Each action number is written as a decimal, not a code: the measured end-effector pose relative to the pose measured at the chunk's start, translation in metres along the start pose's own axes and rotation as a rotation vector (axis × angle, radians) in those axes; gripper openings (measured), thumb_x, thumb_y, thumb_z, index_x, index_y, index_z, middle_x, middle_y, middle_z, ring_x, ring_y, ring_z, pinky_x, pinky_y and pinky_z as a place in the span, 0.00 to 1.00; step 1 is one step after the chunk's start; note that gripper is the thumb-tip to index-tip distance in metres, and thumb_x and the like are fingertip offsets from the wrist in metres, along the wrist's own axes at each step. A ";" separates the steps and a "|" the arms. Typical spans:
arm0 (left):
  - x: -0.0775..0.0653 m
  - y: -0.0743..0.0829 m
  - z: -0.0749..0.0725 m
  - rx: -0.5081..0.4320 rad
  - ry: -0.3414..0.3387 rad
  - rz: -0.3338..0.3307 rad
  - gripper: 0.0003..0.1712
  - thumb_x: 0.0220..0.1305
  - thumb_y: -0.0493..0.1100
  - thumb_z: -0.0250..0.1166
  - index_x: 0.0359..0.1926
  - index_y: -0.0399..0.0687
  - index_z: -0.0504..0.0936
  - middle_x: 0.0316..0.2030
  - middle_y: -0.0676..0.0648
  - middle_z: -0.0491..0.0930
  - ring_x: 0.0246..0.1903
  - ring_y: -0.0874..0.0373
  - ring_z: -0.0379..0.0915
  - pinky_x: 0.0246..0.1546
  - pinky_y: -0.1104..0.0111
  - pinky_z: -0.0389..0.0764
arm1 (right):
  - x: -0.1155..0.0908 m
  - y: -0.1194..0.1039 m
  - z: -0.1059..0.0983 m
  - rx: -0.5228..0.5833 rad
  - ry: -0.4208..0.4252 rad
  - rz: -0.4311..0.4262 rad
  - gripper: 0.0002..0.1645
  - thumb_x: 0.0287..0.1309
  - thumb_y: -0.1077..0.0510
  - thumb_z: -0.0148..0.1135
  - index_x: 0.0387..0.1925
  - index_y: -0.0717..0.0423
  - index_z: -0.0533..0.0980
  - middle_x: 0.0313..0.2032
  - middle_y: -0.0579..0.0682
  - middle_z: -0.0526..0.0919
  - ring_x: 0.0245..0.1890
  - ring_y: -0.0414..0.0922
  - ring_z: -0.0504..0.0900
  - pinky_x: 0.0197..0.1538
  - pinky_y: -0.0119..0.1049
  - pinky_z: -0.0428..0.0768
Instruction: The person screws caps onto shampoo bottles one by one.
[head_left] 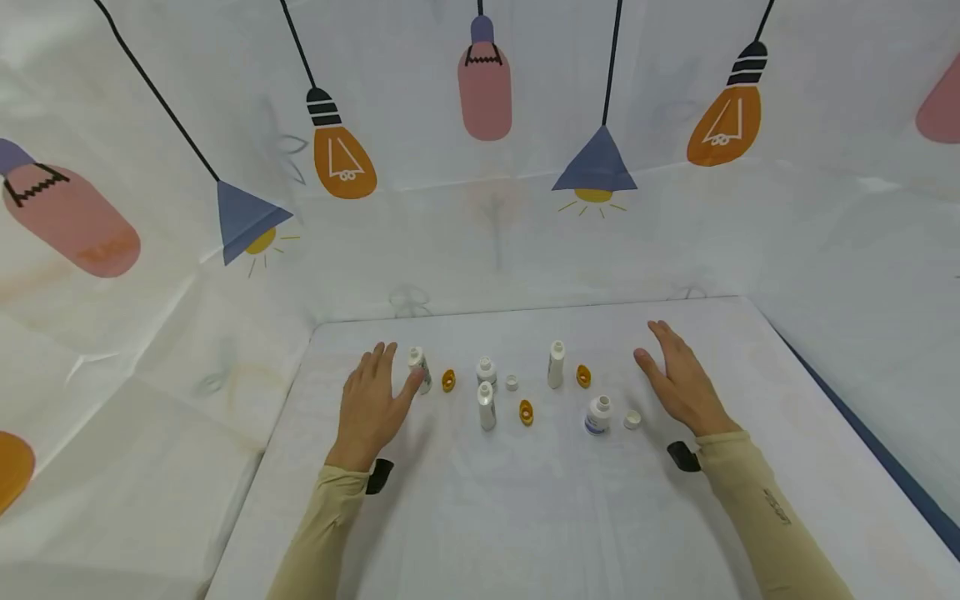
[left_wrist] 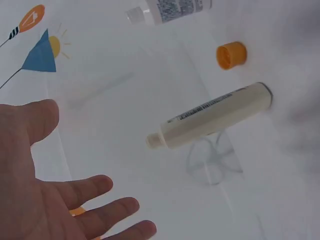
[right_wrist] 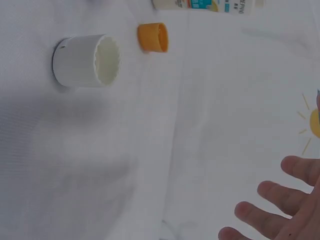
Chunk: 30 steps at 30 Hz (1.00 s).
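My left hand (head_left: 371, 408) hovers with spread fingers beside an uncapped slim white bottle (head_left: 418, 369); its thumb tip overlaps the bottle in the head view. In the left wrist view that bottle (left_wrist: 215, 116) is apart from the fingers, near an orange cap (left_wrist: 231, 55). My right hand (head_left: 682, 385) is held over the right side, fingers extended, holding nothing. Nearest to it are a white cap (head_left: 632, 419) and an uncapped wide white bottle (head_left: 598, 417) with a blue-marked label. The right wrist view shows the white cap (right_wrist: 80, 61) lying beyond the fingers.
Mid-table stand another wide bottle (head_left: 487, 370), a slim bottle (head_left: 487, 408) and a third slim bottle (head_left: 556, 367). Among them lie a small white cap (head_left: 512, 382) and orange caps (head_left: 526, 412). A white sheet (head_left: 495, 233) with printed lamps hangs behind the table (head_left: 510, 517).
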<state>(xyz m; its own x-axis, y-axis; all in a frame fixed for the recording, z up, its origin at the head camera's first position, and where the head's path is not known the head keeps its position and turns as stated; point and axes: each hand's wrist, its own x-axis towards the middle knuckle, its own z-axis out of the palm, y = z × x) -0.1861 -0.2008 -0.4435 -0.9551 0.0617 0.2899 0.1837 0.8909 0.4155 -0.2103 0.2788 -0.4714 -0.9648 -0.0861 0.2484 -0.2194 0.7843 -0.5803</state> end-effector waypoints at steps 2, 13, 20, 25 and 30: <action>0.002 0.003 0.000 -0.029 0.031 0.057 0.45 0.74 0.68 0.52 0.76 0.40 0.61 0.73 0.33 0.60 0.71 0.33 0.56 0.69 0.40 0.59 | -0.002 0.001 -0.001 0.004 0.005 0.000 0.43 0.78 0.38 0.44 0.80 0.59 0.49 0.77 0.66 0.49 0.75 0.68 0.50 0.70 0.69 0.51; 0.015 0.035 0.011 -0.246 0.082 0.262 0.41 0.70 0.58 0.66 0.74 0.44 0.65 0.71 0.43 0.67 0.69 0.43 0.63 0.66 0.46 0.67 | -0.015 0.005 -0.005 -0.002 0.028 -0.011 0.42 0.77 0.40 0.48 0.79 0.58 0.51 0.77 0.65 0.53 0.74 0.68 0.53 0.69 0.69 0.54; 0.022 0.070 0.018 -0.298 0.034 0.317 0.41 0.71 0.61 0.63 0.75 0.46 0.64 0.71 0.45 0.68 0.70 0.48 0.62 0.69 0.51 0.66 | -0.018 0.005 -0.008 0.001 0.027 -0.013 0.42 0.78 0.41 0.48 0.79 0.58 0.51 0.76 0.66 0.54 0.74 0.68 0.53 0.69 0.69 0.54; 0.028 0.089 0.031 -0.295 0.027 0.393 0.41 0.68 0.57 0.68 0.74 0.46 0.65 0.70 0.46 0.68 0.70 0.49 0.62 0.70 0.54 0.65 | -0.021 0.009 -0.009 -0.003 0.035 -0.005 0.40 0.78 0.41 0.46 0.79 0.58 0.52 0.75 0.67 0.55 0.73 0.69 0.55 0.68 0.71 0.56; 0.030 0.108 0.046 -0.308 0.020 0.484 0.42 0.65 0.54 0.72 0.73 0.44 0.65 0.69 0.46 0.69 0.69 0.52 0.64 0.69 0.59 0.67 | -0.025 0.014 -0.009 0.001 0.037 0.013 0.40 0.79 0.42 0.45 0.79 0.60 0.52 0.75 0.68 0.56 0.72 0.70 0.56 0.66 0.72 0.57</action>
<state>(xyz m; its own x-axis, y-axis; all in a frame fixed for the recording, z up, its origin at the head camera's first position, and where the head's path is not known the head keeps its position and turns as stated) -0.2059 -0.0817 -0.4295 -0.7411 0.4186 0.5250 0.6613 0.5905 0.4627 -0.1879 0.2978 -0.4786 -0.9615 -0.0529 0.2695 -0.2070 0.7843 -0.5848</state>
